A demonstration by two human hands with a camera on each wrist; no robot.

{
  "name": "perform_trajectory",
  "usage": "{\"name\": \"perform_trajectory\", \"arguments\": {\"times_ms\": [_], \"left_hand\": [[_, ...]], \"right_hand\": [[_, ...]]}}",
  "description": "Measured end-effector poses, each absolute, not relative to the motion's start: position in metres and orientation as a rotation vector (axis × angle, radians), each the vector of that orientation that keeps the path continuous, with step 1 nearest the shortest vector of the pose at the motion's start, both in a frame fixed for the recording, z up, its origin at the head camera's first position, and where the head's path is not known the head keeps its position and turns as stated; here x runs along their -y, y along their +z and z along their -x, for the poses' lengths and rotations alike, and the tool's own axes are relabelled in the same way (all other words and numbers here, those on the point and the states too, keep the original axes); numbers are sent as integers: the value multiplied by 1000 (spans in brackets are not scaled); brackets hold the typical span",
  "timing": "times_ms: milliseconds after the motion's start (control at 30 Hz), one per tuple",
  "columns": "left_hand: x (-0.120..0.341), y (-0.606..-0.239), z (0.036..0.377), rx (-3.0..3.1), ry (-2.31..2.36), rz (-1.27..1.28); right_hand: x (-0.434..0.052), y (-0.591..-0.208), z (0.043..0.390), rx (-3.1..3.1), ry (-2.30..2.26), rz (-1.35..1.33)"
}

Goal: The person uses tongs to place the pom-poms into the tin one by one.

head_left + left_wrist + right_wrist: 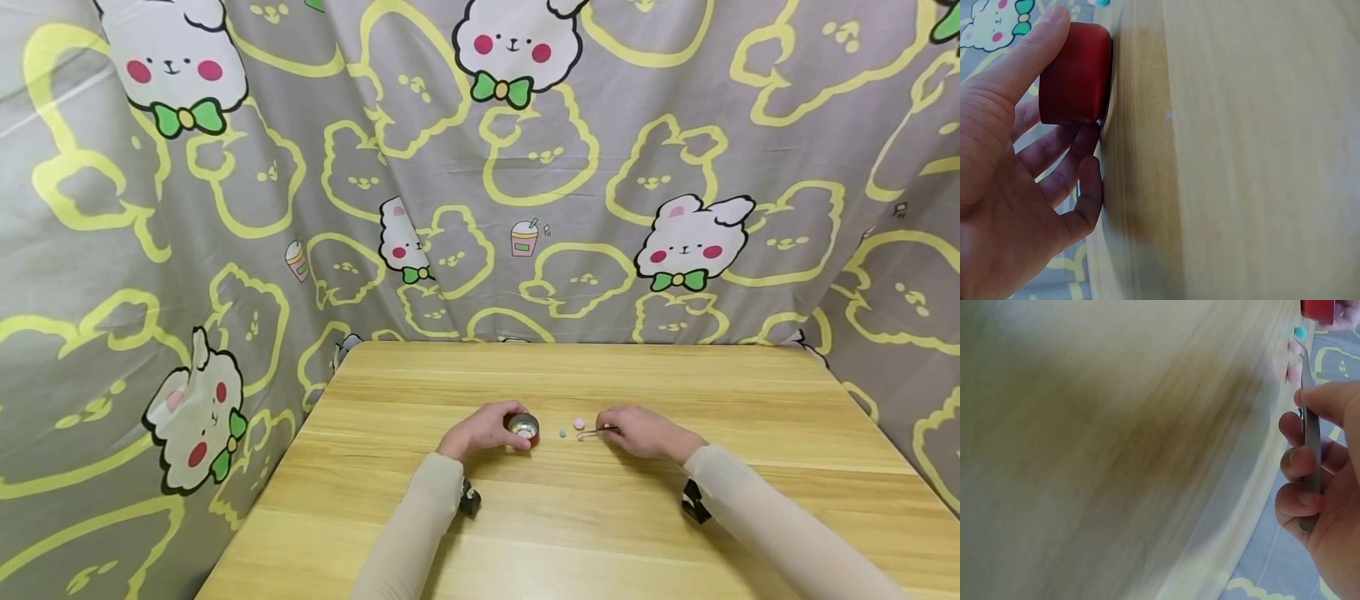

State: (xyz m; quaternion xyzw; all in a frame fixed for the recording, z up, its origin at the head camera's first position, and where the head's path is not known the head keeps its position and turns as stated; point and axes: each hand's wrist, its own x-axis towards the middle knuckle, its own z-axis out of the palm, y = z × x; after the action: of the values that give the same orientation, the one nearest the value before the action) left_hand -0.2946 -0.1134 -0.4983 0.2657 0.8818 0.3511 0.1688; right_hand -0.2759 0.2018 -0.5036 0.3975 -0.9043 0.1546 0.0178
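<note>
Nearest are two pale sleeves (408, 533), one on each arm, with two black wrist devices (470, 498), one at each wrist. Both arms reach over one wood-grain desk (555, 542).

The two hands are farther in, between the desk's left and right edges. The right hand (647, 432), on the side of the desk's right edge, pinches one pair of tweezers (1312, 440) between thumb and bent fingers. The left hand (491, 426) grips one cup (1075, 78), its thumb on one side and fingers behind, the lower fingers loosely bent.

Three beads lie on the desk between the hands: two pink, one teal. The smaller pink bead (580, 437) is at the tweezers' tips; whether they pinch it I cannot tell. The teal bead (562, 433) lies nearer the cup, and the larger pink bead (579, 423) is slightly closer to the desk's far edge.

The tweezers are grey metal, slim, bent at the tip. The cup is round, smooth red outside and silvery inside, holding pale bits too small to count.

Beyond the far edge hangs a grey curtain (517, 292) with yellow outlines and at least five white rabbits.
</note>
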Motion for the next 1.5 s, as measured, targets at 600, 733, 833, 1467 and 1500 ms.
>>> {"name": "perform_trajectory", "arguments": {"times_ms": [600,733,833,1467,1500], "left_hand": [[113,-498,296,-2518,989,-757],[113,-498,296,-2521,990,-768],[113,-498,296,-2521,992,-770],[113,-498,295,-2528,985,-763],[113,-498,295,-2527,983,-762]], "right_hand": [[-208,-498,274,2751,515,-1244],[-207,-492,273,2735,538,-1240],[-207,-489,273,2716,554,-1239],[-200,-472,283,2637,542,-1254],[-200,-470,283,2647,537,-1249]]}}
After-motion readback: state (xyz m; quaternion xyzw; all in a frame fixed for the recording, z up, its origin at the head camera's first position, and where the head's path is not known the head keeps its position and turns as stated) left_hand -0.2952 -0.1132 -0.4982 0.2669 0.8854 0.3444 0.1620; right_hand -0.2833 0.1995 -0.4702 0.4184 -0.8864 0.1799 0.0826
